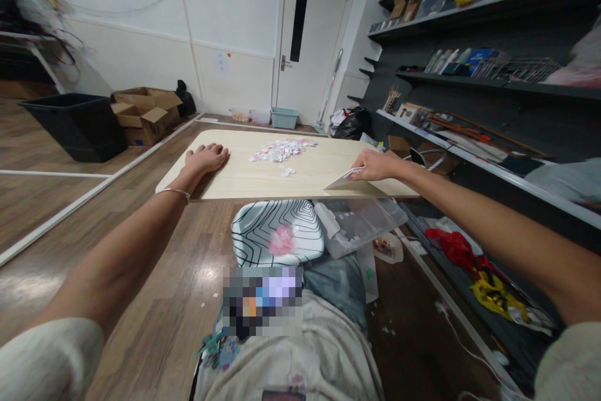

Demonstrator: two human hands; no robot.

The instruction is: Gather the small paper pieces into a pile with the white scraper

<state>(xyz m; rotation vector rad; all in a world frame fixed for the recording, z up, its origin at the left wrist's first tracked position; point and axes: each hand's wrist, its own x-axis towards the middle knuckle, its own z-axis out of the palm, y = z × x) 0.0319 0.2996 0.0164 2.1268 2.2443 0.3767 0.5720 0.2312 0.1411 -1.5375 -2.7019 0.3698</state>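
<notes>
Fingers of the right hand pinch a thin white card, tilted near the tabletop's front edge; the left hand rests palm-down, fingers loosely extended; both arms reach forward; paper scraps lie heaped between the hands

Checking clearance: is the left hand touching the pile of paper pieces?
Apart: the head view shows bare tabletop between the left hand and the pile of paper pieces.
</notes>
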